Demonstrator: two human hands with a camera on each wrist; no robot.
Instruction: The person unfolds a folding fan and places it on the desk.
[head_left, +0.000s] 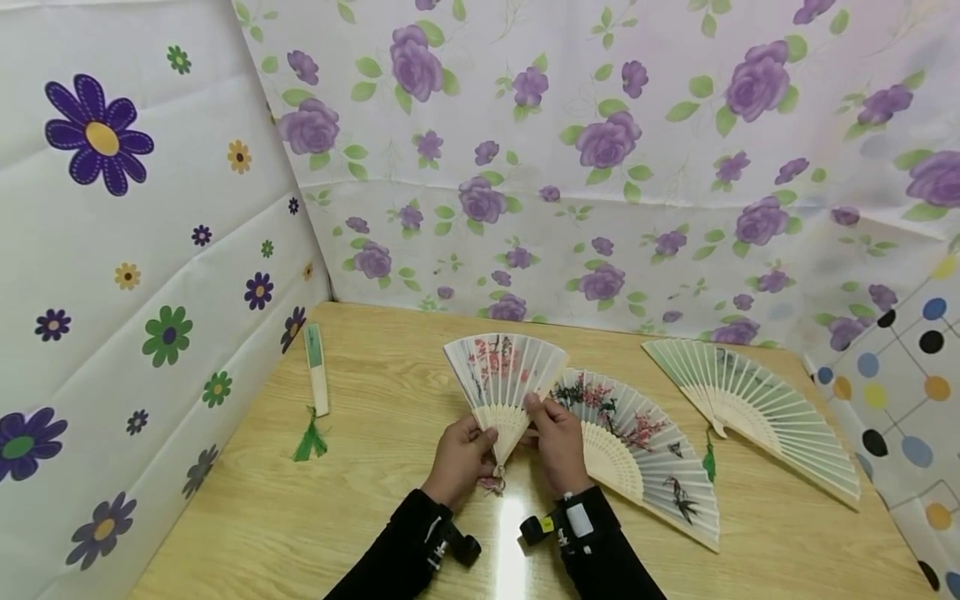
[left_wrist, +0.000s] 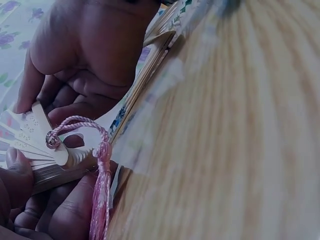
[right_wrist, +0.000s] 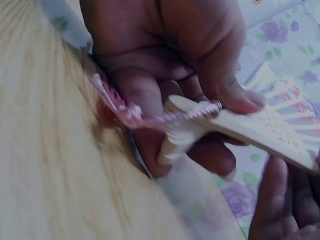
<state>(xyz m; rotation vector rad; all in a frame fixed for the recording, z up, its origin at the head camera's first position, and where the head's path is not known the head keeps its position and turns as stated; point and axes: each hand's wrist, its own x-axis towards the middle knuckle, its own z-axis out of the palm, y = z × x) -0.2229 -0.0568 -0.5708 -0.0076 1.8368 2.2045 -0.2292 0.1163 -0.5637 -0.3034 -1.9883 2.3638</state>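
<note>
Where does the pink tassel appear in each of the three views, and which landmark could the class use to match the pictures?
Head: low in the picture, near the middle across; the pink tassel is small here.
Left wrist: left of centre in the lower half, hanging to the bottom edge.
Right wrist: left of centre, a little above mid-height, somewhat blurred.
Shared landmark: the held fan, with its pale ribs.

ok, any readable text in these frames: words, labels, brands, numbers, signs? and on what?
None readable.
Yellow patch on the right wrist's black device: too small to read.
White patch at the right wrist: nothing legible.
White marks at the left wrist: too small to tell if lettering.
Held fan: blossom print, no legible text.
</note>
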